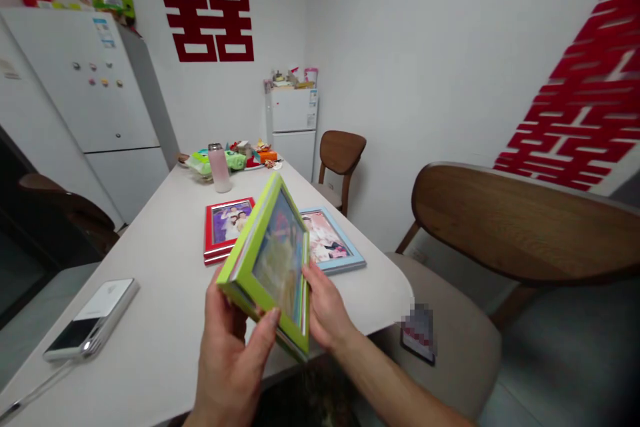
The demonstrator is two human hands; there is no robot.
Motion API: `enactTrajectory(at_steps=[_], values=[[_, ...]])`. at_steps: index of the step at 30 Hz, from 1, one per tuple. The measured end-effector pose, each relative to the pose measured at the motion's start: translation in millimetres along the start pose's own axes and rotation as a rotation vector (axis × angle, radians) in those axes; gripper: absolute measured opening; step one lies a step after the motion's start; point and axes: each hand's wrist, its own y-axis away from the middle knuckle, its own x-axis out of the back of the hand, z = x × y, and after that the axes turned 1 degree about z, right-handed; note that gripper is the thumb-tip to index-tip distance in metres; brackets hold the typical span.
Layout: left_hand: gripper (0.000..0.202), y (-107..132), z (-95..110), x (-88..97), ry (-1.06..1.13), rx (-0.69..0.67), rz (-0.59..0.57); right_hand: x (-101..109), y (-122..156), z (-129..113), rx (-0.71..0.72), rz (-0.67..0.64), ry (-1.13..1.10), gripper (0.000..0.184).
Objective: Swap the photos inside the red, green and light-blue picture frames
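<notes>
Green frame tilted up, on the near-right side of red frame; left hand nearer red frame, right hand farther; both curled closed on green edges; long axis unclear.

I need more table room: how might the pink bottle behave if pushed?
The bottle stands tall and narrow, so a high push could tip it. Once down, its round body would probably roll. The smooth-looking table may let it slide.

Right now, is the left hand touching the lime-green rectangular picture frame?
Touching: the head view shows the left hand gripping the lime-green frame, thumb pressed over its lower border.
</notes>
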Motion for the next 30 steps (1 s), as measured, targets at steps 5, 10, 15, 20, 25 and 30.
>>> enactTrajectory(at_steps=[5,10,15,20,25,30], values=[[0.059,-36.0,-18.6,-16.3,0.154,0.192,-0.152,48.6,-60.3,-55.0,0.007,0.092,0.555,0.033],[0.049,-55.1,-69.4,-47.9,0.048,0.234,-0.234,76.5,-110.2,-81.3,-0.02,0.164,0.86,0.026],[0.039,-69.2,-100.0,-64.8,-0.161,0.197,-0.189,87.1,-134.4,-79.5,0.027,0.198,1.142,0.029],[0.035,-71.6,-113.5,-69.8,-0.378,0.171,-0.233,102.2,-151.7,-77.6,0.101,0.252,1.344,0.028],[0.042,-81.0,-107.6,-50.1,-0.622,0.048,-0.289,96.0,-142.9,-79.9,0.227,0.227,1.437,0.03],[0.047,-117.8,-102.9,11.0,-0.955,-0.089,-0.208,32.2,-93.6,-43.1,0.453,-0.031,1.386,0.036]])
